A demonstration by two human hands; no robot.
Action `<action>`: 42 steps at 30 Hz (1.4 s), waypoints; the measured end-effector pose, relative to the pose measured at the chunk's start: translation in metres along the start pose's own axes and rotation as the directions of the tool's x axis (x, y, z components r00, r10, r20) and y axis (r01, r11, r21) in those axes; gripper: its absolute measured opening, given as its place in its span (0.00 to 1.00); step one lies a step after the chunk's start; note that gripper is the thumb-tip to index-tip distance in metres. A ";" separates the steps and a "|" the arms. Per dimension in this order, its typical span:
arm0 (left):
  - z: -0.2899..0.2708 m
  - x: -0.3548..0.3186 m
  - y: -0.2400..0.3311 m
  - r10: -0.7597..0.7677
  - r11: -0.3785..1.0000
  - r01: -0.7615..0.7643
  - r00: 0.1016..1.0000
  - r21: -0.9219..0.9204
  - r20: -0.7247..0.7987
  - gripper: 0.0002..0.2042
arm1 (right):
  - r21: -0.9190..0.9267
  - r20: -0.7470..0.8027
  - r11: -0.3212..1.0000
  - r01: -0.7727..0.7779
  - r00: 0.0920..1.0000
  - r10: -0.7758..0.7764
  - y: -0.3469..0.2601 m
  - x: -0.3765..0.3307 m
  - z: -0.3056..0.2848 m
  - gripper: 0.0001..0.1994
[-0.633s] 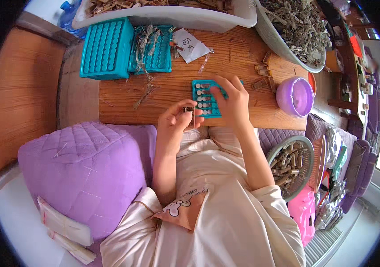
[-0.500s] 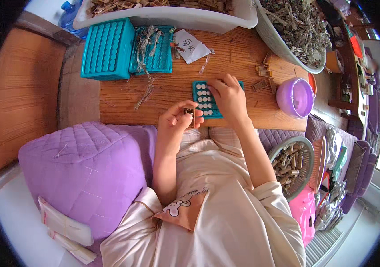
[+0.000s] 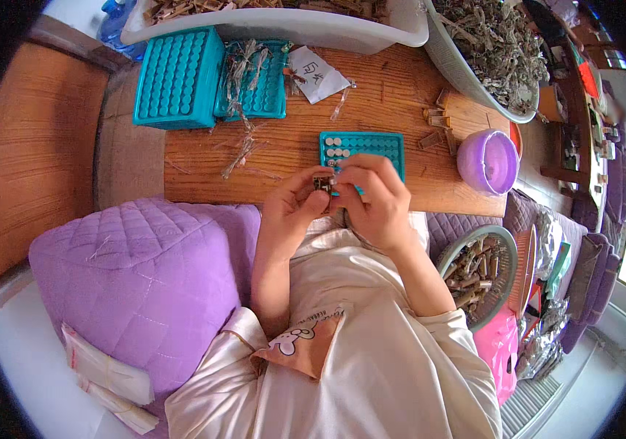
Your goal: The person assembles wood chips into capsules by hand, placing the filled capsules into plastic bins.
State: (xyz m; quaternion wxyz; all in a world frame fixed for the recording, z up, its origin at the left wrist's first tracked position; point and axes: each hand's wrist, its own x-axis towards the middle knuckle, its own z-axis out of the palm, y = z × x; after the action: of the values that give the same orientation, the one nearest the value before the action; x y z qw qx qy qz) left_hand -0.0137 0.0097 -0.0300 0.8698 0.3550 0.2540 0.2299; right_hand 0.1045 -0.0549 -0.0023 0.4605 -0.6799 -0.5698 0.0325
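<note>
My left hand (image 3: 287, 216) is closed around a small brown box-like part (image 3: 322, 183) with a dark, open-looking inside. The fingers of my right hand (image 3: 377, 194) are pinched together at that part's right side; whatever is between them is too small and covered to make out. Just beyond both hands lies a teal tray (image 3: 380, 151) with rows of round pockets. White round pieces (image 3: 333, 152) sit in the pockets at its left, and my hands hide its near edge.
Teal stacked trays (image 3: 177, 80) stand at the far left, beside a tray under tangled wires (image 3: 240, 73). A white bin (image 3: 284, 25) of brown parts and a basket of wiry scraps (image 3: 485, 55) line the back. A purple bowl (image 3: 487, 162) stands right, above a grey basket (image 3: 503, 293).
My right hand has come from over the tray back toward my left hand, and its fingers now meet the small brown part. More of the tray's right side shows.
</note>
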 end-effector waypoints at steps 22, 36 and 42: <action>-0.013 0.007 -0.005 0.001 0.997 0.006 0.996 0.078 -0.089 0.10 | -0.354 0.136 0.909 -0.219 0.950 0.282 0.056 -0.004 0.007 0.04; 0.004 -0.001 0.003 -0.025 0.997 0.023 0.999 0.078 0.025 0.15 | 0.035 -0.067 0.987 -0.155 0.985 0.157 -0.002 -0.022 0.000 0.07; 0.006 -0.004 -0.001 -0.076 0.990 0.066 0.994 0.126 0.076 0.15 | 0.021 -0.136 0.984 -0.174 0.975 0.176 -0.009 -0.027 -0.007 0.08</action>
State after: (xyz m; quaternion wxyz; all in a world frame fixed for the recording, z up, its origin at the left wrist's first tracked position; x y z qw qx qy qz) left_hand -0.0130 0.0038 -0.0258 0.8635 0.4077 0.2449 0.1679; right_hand 0.0924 -0.0819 -0.0054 0.4970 -0.7260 -0.4745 0.0285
